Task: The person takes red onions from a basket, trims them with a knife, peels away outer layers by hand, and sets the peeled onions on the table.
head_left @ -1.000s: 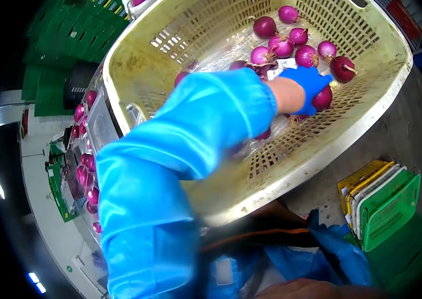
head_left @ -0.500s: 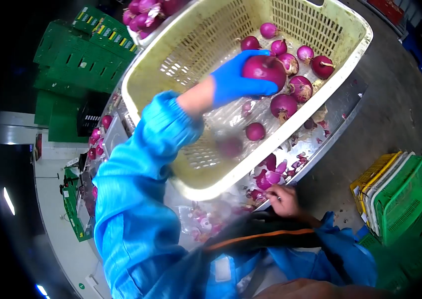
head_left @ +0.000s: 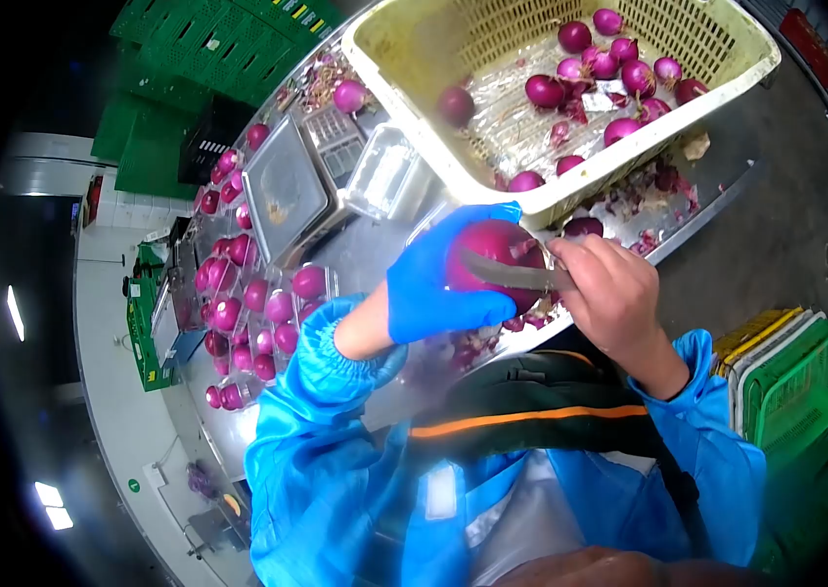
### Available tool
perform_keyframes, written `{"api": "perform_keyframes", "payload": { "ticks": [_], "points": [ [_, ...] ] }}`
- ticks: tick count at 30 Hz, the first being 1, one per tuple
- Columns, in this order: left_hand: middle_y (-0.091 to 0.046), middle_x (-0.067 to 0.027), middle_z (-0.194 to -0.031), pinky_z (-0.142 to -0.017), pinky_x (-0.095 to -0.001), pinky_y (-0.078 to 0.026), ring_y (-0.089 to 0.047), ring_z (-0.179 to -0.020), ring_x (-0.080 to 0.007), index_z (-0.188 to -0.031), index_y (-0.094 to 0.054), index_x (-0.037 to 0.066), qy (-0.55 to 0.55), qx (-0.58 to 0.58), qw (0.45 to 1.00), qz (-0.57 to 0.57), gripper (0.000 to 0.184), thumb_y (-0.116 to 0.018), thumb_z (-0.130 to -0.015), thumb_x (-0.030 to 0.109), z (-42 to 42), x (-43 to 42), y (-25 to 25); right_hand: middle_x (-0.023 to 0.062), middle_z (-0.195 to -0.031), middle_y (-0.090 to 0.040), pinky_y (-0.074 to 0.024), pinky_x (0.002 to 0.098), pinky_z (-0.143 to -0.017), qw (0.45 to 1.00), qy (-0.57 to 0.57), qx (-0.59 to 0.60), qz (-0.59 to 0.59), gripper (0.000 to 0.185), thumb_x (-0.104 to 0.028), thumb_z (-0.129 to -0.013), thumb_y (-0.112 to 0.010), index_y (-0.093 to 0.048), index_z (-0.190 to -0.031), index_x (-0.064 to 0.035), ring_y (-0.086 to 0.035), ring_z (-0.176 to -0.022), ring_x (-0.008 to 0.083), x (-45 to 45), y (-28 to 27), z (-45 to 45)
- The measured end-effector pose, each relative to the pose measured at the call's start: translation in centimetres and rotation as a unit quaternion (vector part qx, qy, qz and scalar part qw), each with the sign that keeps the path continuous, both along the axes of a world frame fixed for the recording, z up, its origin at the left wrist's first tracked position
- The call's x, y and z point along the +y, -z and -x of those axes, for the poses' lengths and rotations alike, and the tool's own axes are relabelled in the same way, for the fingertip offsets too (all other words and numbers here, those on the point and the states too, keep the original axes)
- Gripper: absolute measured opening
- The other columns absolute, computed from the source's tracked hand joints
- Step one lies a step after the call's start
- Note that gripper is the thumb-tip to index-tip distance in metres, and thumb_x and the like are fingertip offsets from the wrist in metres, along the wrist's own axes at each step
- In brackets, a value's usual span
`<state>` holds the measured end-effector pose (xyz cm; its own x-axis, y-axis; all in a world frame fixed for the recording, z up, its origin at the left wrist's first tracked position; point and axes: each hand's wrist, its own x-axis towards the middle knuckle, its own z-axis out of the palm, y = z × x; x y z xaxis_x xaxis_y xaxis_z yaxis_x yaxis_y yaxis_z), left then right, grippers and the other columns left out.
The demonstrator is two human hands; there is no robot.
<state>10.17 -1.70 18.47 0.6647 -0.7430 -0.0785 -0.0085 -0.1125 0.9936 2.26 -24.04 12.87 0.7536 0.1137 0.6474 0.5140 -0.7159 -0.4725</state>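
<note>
My left hand (head_left: 438,279), in a blue glove, is wrapped round a large red onion (head_left: 494,245) in front of my body. My bare right hand (head_left: 611,293) grips a knife (head_left: 507,273), its handle hidden in the fingers. The blade lies across the near face of the onion, close to its root or stem end. Whether it has cut in cannot be made out. Just beyond both hands stands a cream plastic basket (head_left: 570,201) with several red onions (head_left: 544,91) inside on clear film.
Onion skins (head_left: 648,240) litter the metal table by its right edge. At the left are a scale (head_left: 282,191), an empty clear tray (head_left: 389,171) and packed onions (head_left: 277,306). Green crates (head_left: 194,68) are stacked behind; more baskets (head_left: 800,382) stand on the floor at right.
My left hand has brought the large onion out of the basket and towards me. My right hand has risen from the table edge to the onion, its knife now showing. The view has shifted left.
</note>
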Motion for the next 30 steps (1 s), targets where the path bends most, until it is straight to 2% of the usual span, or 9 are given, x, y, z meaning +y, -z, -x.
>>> {"api": "perform_keyframes", "payload": {
  "ticks": [10, 14, 17, 21, 23, 25, 26, 29, 30],
  "points": [
    [-0.061, -0.0133, -0.127, -0.100, -0.0389, -0.048, -0.060, -0.114, -0.0222, -0.139, -0.048, 0.000, -0.095, -0.015, 0.995, -0.042, 0.080, -0.087, -0.075, 0.028, 4.0, 4.2, 4.9, 0.0088, -0.086, -0.065, -0.0506, 0.0361, -0.060, 0.994, 0.038, 0.098, -0.007, 0.041, -0.004, -0.072, -0.072, -0.064, -0.112, -0.0056, -0.066, -0.074, 0.0273, 2.6, 6.8, 2.2],
    [-0.058, -0.0160, -0.131, -0.102, -0.0405, -0.046, -0.058, -0.119, -0.0265, -0.142, -0.047, 0.002, -0.128, 0.014, 0.990, -0.051, 0.084, -0.088, -0.073, 0.027, 4.3, 3.8, 5.1, 0.0086, -0.084, -0.065, -0.0491, 0.0301, -0.060, 0.977, 0.001, 0.113, -0.182, 0.046, -0.018, -0.087, -0.074, -0.059, -0.128, -0.0036, -0.064, -0.070, 0.0202, 4.5, 7.2, 3.1],
    [-0.055, -0.0198, -0.136, -0.104, -0.0427, -0.044, -0.054, -0.125, -0.0320, -0.144, -0.045, 0.003, -0.053, -0.350, 0.920, -0.169, 0.090, -0.089, -0.070, 0.029, 3.9, 3.5, 5.7, 0.0027, -0.082, -0.061, -0.0449, 0.0244, -0.058, 0.729, -0.169, 0.381, -0.542, 0.052, -0.032, -0.095, -0.068, -0.052, -0.135, -0.0032, -0.057, -0.065, 0.0113, 5.4, 6.4, 2.4],
    [-0.052, -0.0214, -0.138, -0.105, -0.0439, -0.042, -0.046, -0.133, -0.0348, -0.145, -0.043, 0.004, -0.132, -0.414, 0.896, -0.095, 0.093, -0.089, -0.069, 0.034, 4.3, 4.0, 7.1, 0.0008, -0.087, -0.056, -0.0407, 0.0198, -0.058, 0.626, -0.212, 0.430, -0.615, 0.064, -0.037, -0.095, -0.067, -0.042, -0.142, 0.0003, -0.051, -0.068, 0.0046, 6.1, 7.6, 2.4],
    [-0.053, -0.0181, -0.139, -0.106, -0.0428, -0.043, -0.052, -0.128, -0.0306, -0.144, -0.043, 0.003, -0.206, -0.084, 0.975, 0.024, 0.085, -0.084, -0.078, 0.035, 5.8, 4.1, 7.9, 0.0064, -0.103, -0.059, -0.0472, 0.0235, -0.071, 0.699, -0.193, 0.385, -0.571, 0.068, -0.032, -0.091, -0.071, -0.041, -0.142, 0.0009, -0.060, -0.086, 0.0127, 6.9, 8.4, 2.9],
    [-0.054, -0.0159, -0.137, -0.107, -0.0415, -0.043, -0.055, -0.124, -0.0280, -0.144, -0.042, 0.001, -0.162, 0.316, 0.919, 0.174, 0.080, -0.080, -0.083, 0.035, 6.7, 4.6, 8.2, 0.0105, -0.121, -0.057, -0.0482, 0.0277, -0.080, 0.796, -0.155, 0.311, -0.496, 0.066, -0.029, -0.088, -0.074, -0.044, -0.140, -0.0009, -0.061, -0.099, 0.0167, 8.7, 9.6, 3.3],
    [-0.056, -0.0145, -0.133, -0.105, -0.0392, -0.046, -0.058, -0.119, -0.0260, -0.144, -0.041, -0.001, -0.178, 0.337, 0.913, 0.144, 0.074, -0.075, -0.087, 0.033, 7.5, 5.2, 8.9, 0.0102, -0.136, -0.051, -0.0447, 0.0322, -0.094, 0.864, -0.132, 0.330, -0.356, 0.068, -0.028, -0.087, -0.075, -0.043, -0.142, -0.0021, -0.053, -0.121, 0.0206, 8.7, 10.6, 3.7],
    [-0.055, -0.0153, -0.132, -0.100, -0.0370, -0.049, -0.057, -0.120, -0.0253, -0.145, -0.039, -0.001, -0.203, 0.274, 0.937, 0.078, 0.075, -0.076, -0.086, 0.027, 7.2, 6.4, 10.2, 0.0131, -0.118, -0.065, -0.0490, 0.0311, -0.084, 0.873, -0.125, 0.382, -0.277, 0.048, -0.025, -0.094, -0.067, -0.056, -0.133, -0.0005, -0.063, -0.101, 0.0186, 7.9, 9.7, 3.7],
    [-0.054, -0.0157, -0.132, -0.098, -0.0360, -0.051, -0.058, -0.118, -0.0246, -0.143, -0.040, -0.001, -0.254, 0.218, 0.942, 0.021, 0.076, -0.080, -0.082, 0.022, 7.5, 6.6, 10.9, 0.0152, -0.103, -0.069, -0.0513, 0.0312, -0.079, 0.936, -0.071, 0.276, -0.207, 0.034, -0.021, -0.095, -0.063, -0.064, -0.123, -0.0008, -0.068, -0.089, 0.0229, 7.8, 8.5, 3.5]
  ]
}}
